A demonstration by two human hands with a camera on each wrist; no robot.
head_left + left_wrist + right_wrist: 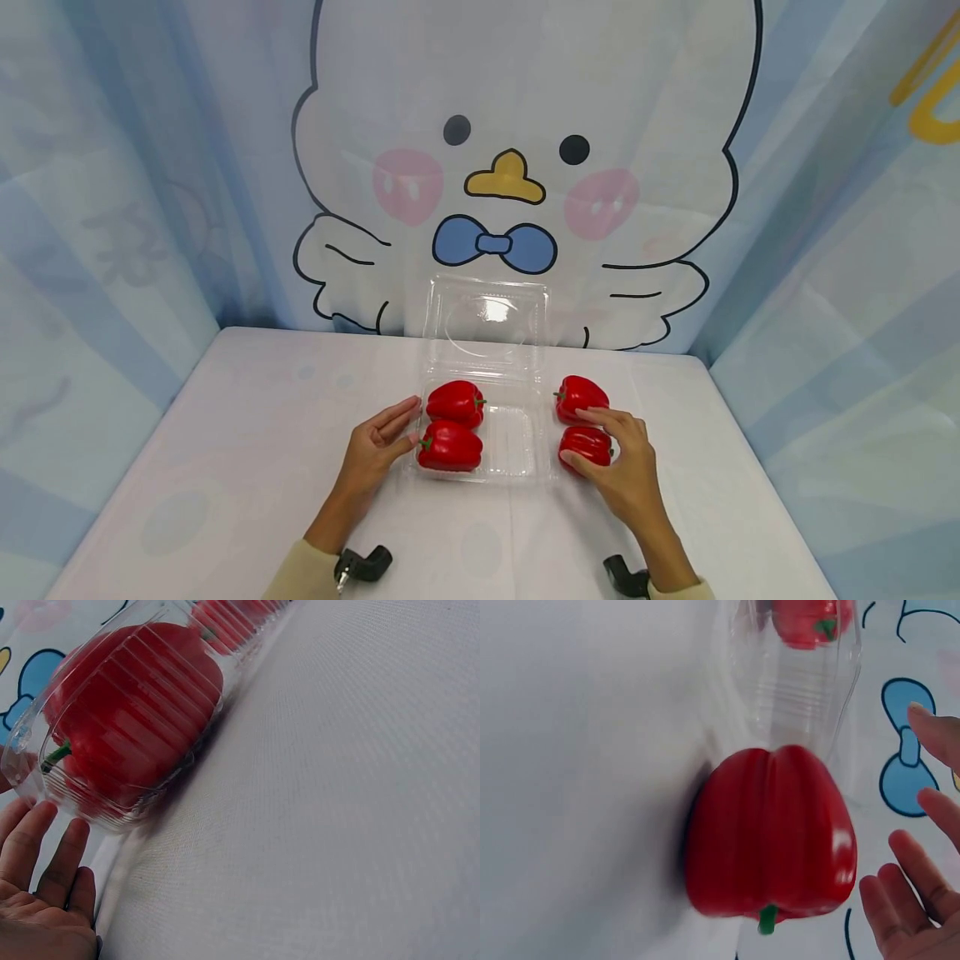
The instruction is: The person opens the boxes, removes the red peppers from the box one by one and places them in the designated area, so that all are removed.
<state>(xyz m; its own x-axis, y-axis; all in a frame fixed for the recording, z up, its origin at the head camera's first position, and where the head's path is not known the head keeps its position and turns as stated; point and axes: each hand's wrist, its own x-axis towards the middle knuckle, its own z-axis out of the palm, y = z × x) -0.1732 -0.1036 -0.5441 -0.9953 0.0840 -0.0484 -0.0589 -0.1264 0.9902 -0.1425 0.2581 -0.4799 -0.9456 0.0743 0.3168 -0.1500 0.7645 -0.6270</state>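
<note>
One glossy red bell pepper with a green stem (pixel 585 442) lies on the white cloth-covered surface (pixel 225 458), at 3 o'clock from the clear plastic hinged container (pixel 517 442). I see the right hand (pixel 626 458) above it, fingers spread, gripping nothing. For a secure hold, I would put the thumb at its 6 o'clock side and the fingers at 12 o'clock. However, a second red pepper (pixel 580 396) lies just there, so finger room is narrow. The left hand (pixel 377 442) also holds nothing, fingers relaxed by the container's 9 o'clock edge; I advise only light pressure, since thin plastic may bend. Inside that half sit a third red pepper (pixel 454 402) and a fourth red pepper (pixel 450 447). The transparent lid (pixel 487 325) stands raised at 12 o'clock.
</note>
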